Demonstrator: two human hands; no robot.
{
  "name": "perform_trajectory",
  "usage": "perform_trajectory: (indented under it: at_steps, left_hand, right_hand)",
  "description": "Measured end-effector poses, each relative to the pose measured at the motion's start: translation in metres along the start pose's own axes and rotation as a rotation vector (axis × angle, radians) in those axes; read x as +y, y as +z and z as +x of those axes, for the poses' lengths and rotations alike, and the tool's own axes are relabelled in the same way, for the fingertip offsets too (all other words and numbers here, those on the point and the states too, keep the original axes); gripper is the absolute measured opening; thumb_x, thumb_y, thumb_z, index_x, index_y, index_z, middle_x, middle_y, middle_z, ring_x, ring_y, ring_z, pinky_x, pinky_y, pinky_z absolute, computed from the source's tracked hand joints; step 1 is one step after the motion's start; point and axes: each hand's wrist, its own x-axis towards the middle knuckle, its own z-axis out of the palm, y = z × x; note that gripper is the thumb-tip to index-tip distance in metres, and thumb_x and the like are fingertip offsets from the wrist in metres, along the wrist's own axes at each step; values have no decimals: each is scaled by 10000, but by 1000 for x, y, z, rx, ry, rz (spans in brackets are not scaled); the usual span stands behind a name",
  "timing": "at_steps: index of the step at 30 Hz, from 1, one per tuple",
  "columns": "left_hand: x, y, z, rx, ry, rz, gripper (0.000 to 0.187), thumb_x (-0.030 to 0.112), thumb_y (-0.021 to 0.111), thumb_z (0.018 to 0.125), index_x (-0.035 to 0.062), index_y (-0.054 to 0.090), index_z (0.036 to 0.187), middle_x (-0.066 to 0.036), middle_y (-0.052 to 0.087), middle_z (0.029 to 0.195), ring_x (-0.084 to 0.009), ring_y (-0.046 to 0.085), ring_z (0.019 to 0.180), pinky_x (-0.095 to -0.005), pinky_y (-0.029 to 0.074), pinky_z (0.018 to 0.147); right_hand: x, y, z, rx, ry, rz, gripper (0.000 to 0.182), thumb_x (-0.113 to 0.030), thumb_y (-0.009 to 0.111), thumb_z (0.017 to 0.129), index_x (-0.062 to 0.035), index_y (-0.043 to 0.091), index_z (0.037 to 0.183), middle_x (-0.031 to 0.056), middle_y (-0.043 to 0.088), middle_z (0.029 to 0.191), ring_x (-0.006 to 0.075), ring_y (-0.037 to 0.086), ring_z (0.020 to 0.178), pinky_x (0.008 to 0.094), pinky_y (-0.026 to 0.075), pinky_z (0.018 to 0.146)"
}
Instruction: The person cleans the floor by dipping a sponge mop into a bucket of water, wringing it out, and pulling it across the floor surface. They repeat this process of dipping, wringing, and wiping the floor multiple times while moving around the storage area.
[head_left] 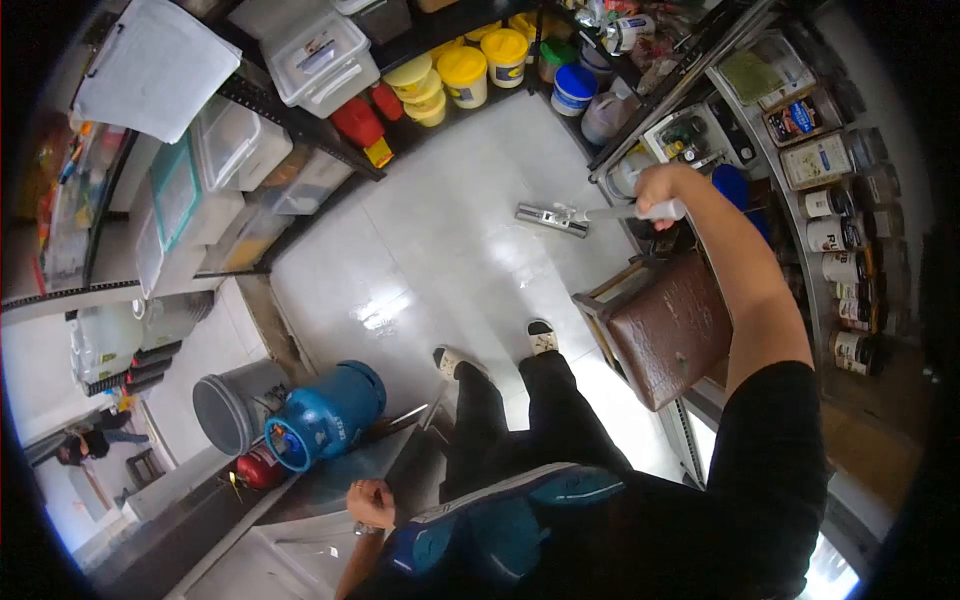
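My right hand (660,193) is closed round the pale handle (612,212) of a floor mop, arm stretched out to the right. The mop's narrow, silvery head (552,219) rests flat on the light grey floor (440,200). Close to my body at the lower left, my left hand (371,503) has its fingers curled in, with nothing visible in them. A watch (367,528) is on that wrist. Wet-looking shiny patches show on the floor around my feet and the mop.
A brown padded chair (672,330) stands right of my legs. At left are a blue gas cylinder (335,407), a grey bucket (235,408) and a red fire extinguisher (262,468). Shelves with yellow-lidded tubs (463,75), plastic bins (318,65) and jars (836,237) surround the floor.
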Motion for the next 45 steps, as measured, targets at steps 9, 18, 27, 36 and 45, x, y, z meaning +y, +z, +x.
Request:
perform_trajectory:
  at_steps: [9, 18, 27, 36, 45]
  left_hand:
    - [-1, -2, -4, -136, -166, 1, 84, 172, 544, 680, 108, 510, 638, -84, 513, 624, -303, 502, 602, -422, 394, 543]
    - [10, -14, 2, -288, -442, 7, 192, 212, 596, 661, 87, 591, 807, -117, 584, 792, -297, 555, 761, -420, 439, 665]
    - [-5, -3, -17, -116, -331, -132, 150, 132, 617, 589, 105, 585, 733, -88, 587, 736, -297, 552, 659, -391, 440, 572]
    - [7, -22, 11, -31, -299, -107, 94, 99, 578, 607, 84, 533, 688, -60, 552, 711, -276, 516, 659, -372, 401, 575]
    - [4, -17, 5, -24, -325, -69, 85, 107, 578, 610, 82, 529, 675, -76, 538, 690, -289, 512, 653, -375, 398, 577]
  right_hand:
    - [-14, -24, -17, 674, -91, -1015, 259, -185, 572, 690, -68, 656, 906, 136, 619, 990, 284, 596, 924, 378, 468, 768]
    - [-35, -78, 10, 742, -124, -1068, 275, -196, 624, 651, -68, 658, 892, 137, 628, 954, 272, 608, 891, 371, 484, 739]
    - [-86, -62, 28, 638, 34, -1212, 289, -205, 664, 635, -72, 658, 891, 129, 633, 939, 259, 613, 875, 374, 490, 724]
    - [-162, 2, 31, 472, 254, -1189, 309, -214, 704, 619, -75, 658, 891, 121, 638, 924, 247, 618, 859, 377, 497, 709]
    - [-171, 1, 3, 352, 141, -1106, 313, -235, 697, 641, -32, 639, 872, 142, 634, 799, 202, 616, 600, 369, 497, 578]
